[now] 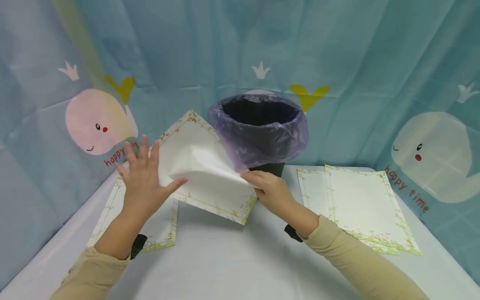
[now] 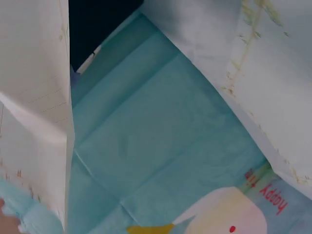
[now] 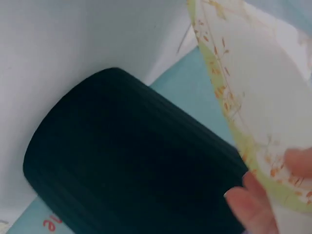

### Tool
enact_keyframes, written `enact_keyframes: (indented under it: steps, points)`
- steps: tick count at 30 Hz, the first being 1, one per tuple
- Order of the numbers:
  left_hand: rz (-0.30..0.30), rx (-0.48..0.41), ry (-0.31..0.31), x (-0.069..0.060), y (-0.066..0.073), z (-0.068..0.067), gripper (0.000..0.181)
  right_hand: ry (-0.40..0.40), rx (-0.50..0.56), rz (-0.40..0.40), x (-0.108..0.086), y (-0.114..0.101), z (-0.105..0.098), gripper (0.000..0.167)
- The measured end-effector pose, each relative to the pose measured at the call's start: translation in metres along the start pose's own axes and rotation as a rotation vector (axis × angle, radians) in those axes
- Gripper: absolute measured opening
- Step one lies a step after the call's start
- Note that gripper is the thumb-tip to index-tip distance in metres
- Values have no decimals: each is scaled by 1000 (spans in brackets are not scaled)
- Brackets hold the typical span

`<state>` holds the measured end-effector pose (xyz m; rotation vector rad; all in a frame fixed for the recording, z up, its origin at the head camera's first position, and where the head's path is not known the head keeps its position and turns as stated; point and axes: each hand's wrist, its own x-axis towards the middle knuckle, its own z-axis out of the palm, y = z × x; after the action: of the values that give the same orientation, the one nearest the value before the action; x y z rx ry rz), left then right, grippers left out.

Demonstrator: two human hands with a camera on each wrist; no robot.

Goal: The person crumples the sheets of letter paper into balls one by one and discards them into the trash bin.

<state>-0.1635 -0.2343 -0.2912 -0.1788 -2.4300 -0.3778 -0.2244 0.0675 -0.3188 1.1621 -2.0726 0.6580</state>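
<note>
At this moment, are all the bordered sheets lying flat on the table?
No, in the head view one creased sheet is held up off the table in the right grip.

"What fills the top?"
"Blue curtain (image 1: 337,41)."
"Printed?"
"Pink whale (image 1: 84,118) at left, pale whale (image 1: 442,141) at right, red words (image 1: 417,200) beside it, crown (image 1: 260,72) at upper centre."
"And the bottom?"
"A white table (image 1: 213,266)."

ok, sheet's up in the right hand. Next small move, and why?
Probably bring the left hand in to pinch the loose left side of the raised sheet: its fingers are spread and hold nothing, while the right hand alone grips the sheet, which tilts and buckles.
</note>
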Motion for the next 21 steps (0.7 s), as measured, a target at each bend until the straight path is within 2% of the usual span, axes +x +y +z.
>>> enact_keyframes:
  steps: [3,5,6,10,15,18,21]
  points:
    - [177,51,-100,-1,6,6,115,-2,-15,-77,-5,3,-4,51]
    - [234,88,-159,-4,9,9,111,9,-20,-125,-9,5,-5,53]
    - [238,111,-185,-5,10,9,111,20,-17,-147,-11,6,-5,53]
    - [200,192,-229,-11,11,9,109,64,24,-223,-17,9,-4,53]
    - [115,173,-279,-16,12,12,114,115,76,-275,-19,12,-3,56]
    - [72,154,-276,-20,13,17,112,170,86,-323,-19,13,0,52]
    - [83,163,-230,-23,16,23,96,217,88,-359,-18,13,3,42]
